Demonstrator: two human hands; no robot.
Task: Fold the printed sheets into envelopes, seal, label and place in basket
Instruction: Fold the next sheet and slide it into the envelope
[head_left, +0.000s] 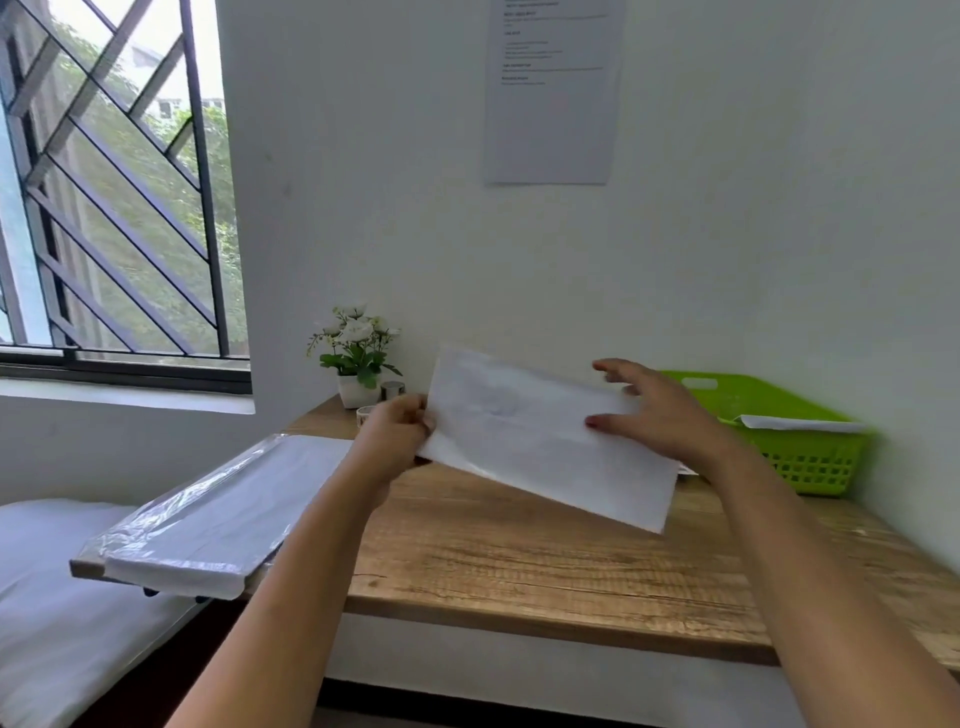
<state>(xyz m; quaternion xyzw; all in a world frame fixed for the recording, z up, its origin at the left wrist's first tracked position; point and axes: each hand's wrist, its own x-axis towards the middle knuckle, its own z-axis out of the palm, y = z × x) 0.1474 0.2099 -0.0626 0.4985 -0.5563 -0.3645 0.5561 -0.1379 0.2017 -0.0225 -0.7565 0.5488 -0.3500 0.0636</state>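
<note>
Nearest, both forearms reach out over the wooden table (519, 561). Left of the left arm a plastic-wrapped ream (208, 519) lies on the table's left edge, overhanging it slightly. The left hand (397, 431) pinches the left end of a white envelope (540, 441), held up off the table and tilted down to the right. The right hand (654, 410) grips its right part, thumb on the near face, fingers spread behind (whether it is sealed cannot be told). Beyond the right hand sits a green basket (810, 457) with a white envelope-like piece inside. Beyond the left hand stands a potted plant (358, 353) against the wall.
</note>
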